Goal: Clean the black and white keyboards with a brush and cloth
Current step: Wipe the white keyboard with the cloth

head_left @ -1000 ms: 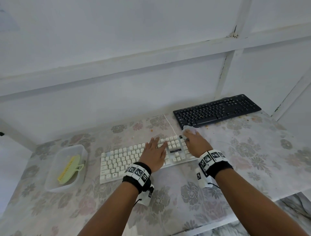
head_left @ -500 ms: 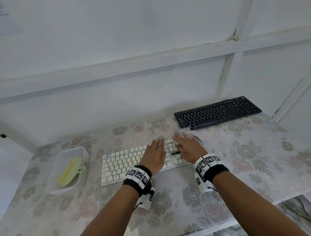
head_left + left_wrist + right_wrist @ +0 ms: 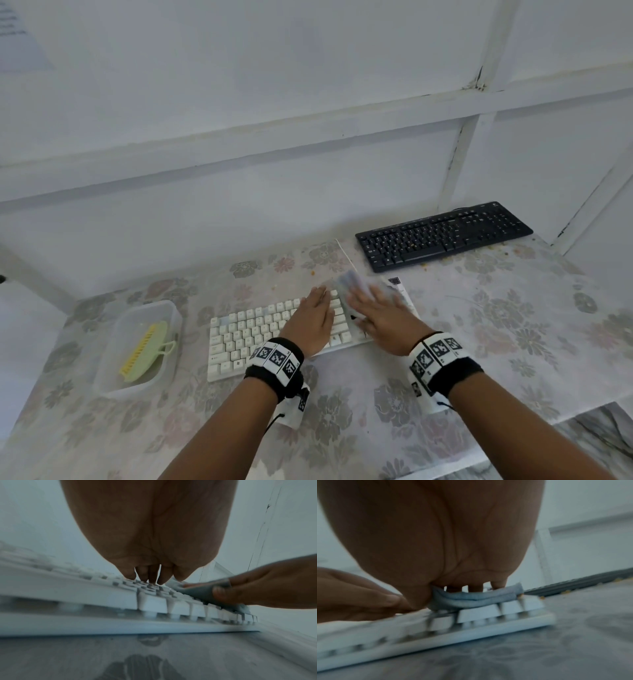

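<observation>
The white keyboard (image 3: pixel 246 329) lies mid-table. My left hand (image 3: pixel 315 315) rests flat on its keys, fingers straight, tips touching the key tops (image 3: pixel 149 580). My right hand (image 3: pixel 380 311) presses a pale grey-blue cloth (image 3: pixel 349 281) flat onto the keyboard's right end, fingers spread. In the right wrist view the folded cloth (image 3: pixel 471 599) sits between palm and keys (image 3: pixel 479 611). The black keyboard (image 3: pixel 442 233) lies at the back right, untouched, with small crumbs on it. A yellow-green brush (image 3: pixel 144 349) lies in a clear tub.
The clear plastic tub (image 3: pixel 171 311) stands left of the white keyboard. Orange crumbs (image 3: pixel 566 591) are scattered on the floral tablecloth (image 3: pixel 513 308) near the black keyboard. A white wall runs close behind; the table's front edge (image 3: pixel 479 459) is at lower right.
My right hand went from bunching the cloth at the white keyboard's far right corner to lying flat on it, sliding slightly toward me over the keys. The left hand stayed put.
</observation>
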